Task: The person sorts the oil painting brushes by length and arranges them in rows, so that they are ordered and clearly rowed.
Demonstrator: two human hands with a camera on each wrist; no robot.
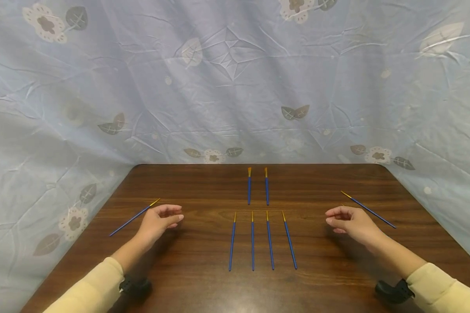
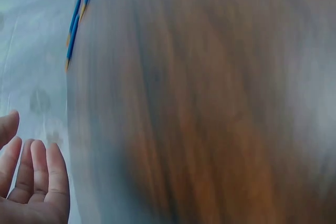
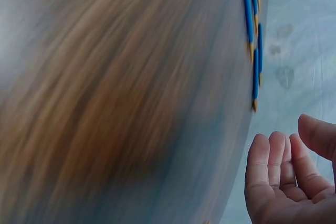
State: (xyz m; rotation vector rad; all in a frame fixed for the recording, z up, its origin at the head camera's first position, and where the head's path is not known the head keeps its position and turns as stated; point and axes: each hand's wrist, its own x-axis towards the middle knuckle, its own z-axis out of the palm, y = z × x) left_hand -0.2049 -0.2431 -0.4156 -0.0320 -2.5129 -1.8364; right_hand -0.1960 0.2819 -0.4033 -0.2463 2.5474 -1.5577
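My left hand hovers over the left side of the table, fingers loosely bent, holding nothing. Just beside it lies a thin paintbrush with a blue handle, slanted. On the right, my right hand is likewise relaxed and holds nothing; another slanted paintbrush lies just beyond it. A small yellowish tip peeks out above that hand, the rest hidden. Between the hands, several thin paintbrushes lie in a row, tips pointing away. Both palms show in the wrist views, the left fingers and right fingers apart from any brush.
Farther back lie two flat-tipped paintbrushes, a left one and a right one. The brown wood-grain table has rounded far corners. A pale floral curtain hangs behind it and along both sides.
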